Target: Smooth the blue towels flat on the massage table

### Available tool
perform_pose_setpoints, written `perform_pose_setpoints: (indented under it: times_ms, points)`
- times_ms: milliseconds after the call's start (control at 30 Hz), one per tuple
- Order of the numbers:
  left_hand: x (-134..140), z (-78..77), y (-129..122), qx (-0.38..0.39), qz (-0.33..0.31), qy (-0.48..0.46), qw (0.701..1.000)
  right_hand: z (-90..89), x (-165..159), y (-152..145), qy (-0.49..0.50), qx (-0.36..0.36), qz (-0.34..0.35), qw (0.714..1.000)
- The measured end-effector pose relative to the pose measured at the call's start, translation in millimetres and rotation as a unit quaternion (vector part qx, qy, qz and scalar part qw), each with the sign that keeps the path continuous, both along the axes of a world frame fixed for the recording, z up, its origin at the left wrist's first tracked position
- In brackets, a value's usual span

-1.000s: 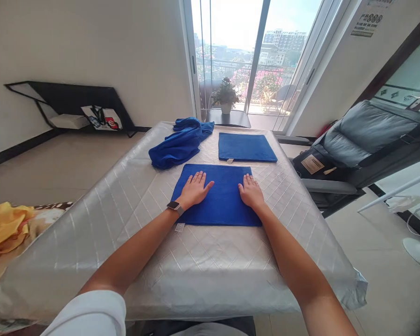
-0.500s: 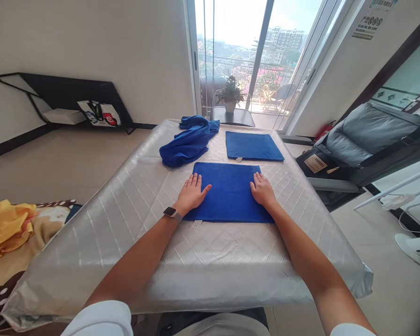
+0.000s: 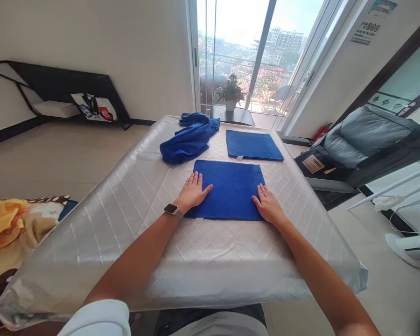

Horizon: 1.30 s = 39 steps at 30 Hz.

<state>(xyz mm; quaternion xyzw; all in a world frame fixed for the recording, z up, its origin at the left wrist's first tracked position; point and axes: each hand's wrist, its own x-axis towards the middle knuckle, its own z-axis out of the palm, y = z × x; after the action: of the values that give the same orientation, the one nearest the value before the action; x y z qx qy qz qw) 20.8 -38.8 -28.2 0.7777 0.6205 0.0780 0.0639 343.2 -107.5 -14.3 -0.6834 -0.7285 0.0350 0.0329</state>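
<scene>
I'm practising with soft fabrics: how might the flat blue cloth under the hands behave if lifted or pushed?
The near cloth would probably droop when lifted: the similar blue bundle lies in soft folds. It is likely light, since it looks thin. Pushed, it might slide or wrinkle, as the cover beneath looks shiny.

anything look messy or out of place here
The crumpled blue cloth toward the far left of the silver diamond-patterned tablecloth stands out: it lies bunched, while the near rectangular blue cloth and the far one lie flat.
</scene>
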Motion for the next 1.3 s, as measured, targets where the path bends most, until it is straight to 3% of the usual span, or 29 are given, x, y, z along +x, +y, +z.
perform_pose_setpoints:
  times_ms: [200,300,367,533,667,767,900,1167,1300]
  points:
    - [-6.8,5.8,2.0,-0.029,0.006,0.010,1.000,-4.6,2.8,3.8,0.008,-0.009,0.005,1.000]
    - [2.6,13.4,-7.6,0.018,-0.003,0.017,1.000,-5.1,2.4,4.3,0.008,-0.009,0.009,1.000]
    - [21.9,17.9,-20.2,0.068,-0.054,0.016,0.996,-5.3,1.8,3.8,0.006,-0.008,0.010,1.000]
    - [107.0,21.8,-46.9,0.101,-0.277,-0.015,0.955,-5.2,1.0,1.4,0.011,0.002,0.013,1.000]
    - [167.3,20.3,-38.0,0.099,-0.295,-0.044,0.949,-3.5,0.7,-1.6,0.003,0.014,0.022,1.000]
    - [182.3,16.1,-24.5,0.078,-0.257,-0.049,0.962,-0.6,-0.6,-2.6,0.006,0.009,0.012,1.000]
    - [157.6,11.5,-22.0,0.043,-0.211,-0.038,0.976,3.5,-2.8,-2.1,0.008,-0.006,0.010,1.000]
    - [27.7,11.8,-63.3,0.012,-0.103,0.007,0.995,8.0,-4.6,-1.8,0.003,-0.023,-0.001,1.000]
    - [-12.7,5.5,-90.8,0.017,-0.068,0.022,0.997,4.1,-3.1,-0.2,-0.005,-0.021,0.005,1.000]
